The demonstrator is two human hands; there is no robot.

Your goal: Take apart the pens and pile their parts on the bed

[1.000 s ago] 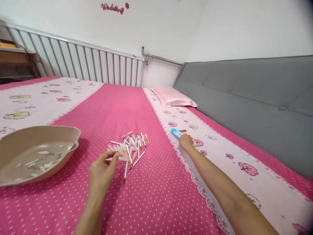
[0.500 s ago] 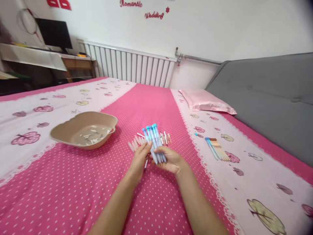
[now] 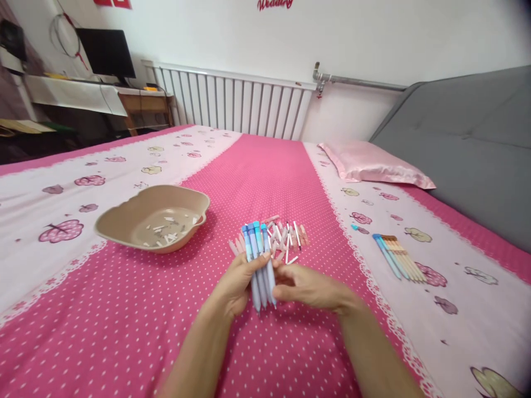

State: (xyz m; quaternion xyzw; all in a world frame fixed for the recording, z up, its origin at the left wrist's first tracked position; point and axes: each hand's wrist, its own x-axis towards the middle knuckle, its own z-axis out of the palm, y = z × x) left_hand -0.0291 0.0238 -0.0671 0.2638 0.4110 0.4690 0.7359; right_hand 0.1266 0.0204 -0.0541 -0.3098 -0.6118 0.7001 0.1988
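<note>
Here, left hand (image 3: 237, 281), thumb across blue-capped pens (image 3: 260, 284)

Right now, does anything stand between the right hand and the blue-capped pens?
Nothing visible does. The right hand is close beside the blue-capped pens, on their right; the left hand grips them from the left. The white sticks lie on the bed beyond, out of the way.

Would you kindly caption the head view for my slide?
Left hand holds blue-capped pens, right hand alongside, above a pink bedspread.
</note>
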